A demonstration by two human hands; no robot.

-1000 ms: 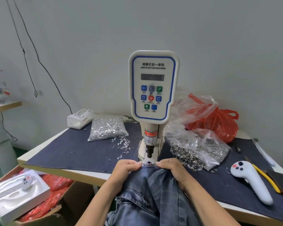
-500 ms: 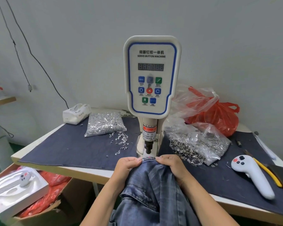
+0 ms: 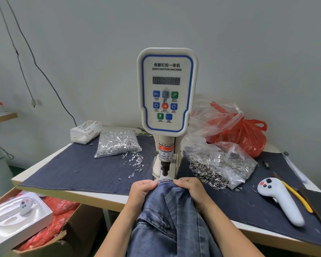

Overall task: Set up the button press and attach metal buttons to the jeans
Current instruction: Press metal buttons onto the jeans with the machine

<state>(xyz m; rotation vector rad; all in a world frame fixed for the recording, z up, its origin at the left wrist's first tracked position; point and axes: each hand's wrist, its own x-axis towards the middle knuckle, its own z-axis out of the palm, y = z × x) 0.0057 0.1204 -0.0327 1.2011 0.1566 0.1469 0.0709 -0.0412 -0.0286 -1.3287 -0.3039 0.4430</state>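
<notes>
The white servo button machine (image 3: 167,89) stands at the table's middle, its dark punch (image 3: 164,168) hanging just above the jeans' waistband. Blue jeans (image 3: 170,216) run from my lap up to the press base. My left hand (image 3: 142,191) pinches the waistband edge left of the punch. My right hand (image 3: 190,189) pinches it on the right. A small red light dot shows on the band between my thumbs. A clear bag of silver tacks (image 3: 118,143) lies left of the machine, and a bag of metal buttons (image 3: 222,167) lies right.
Loose tacks (image 3: 135,162) are scattered by the machine base. A white handheld controller (image 3: 280,203) and a yellow tool (image 3: 296,196) lie at the right. Red plastic bags (image 3: 239,134), a tissue pack (image 3: 85,131) and a cardboard box (image 3: 50,236) with a white tray surround the table (image 3: 72,171).
The view has shifted a little; the machine sits slightly lower and to the right in frame than half a second ago. Both hands keep pinching the waistband under the punch.
</notes>
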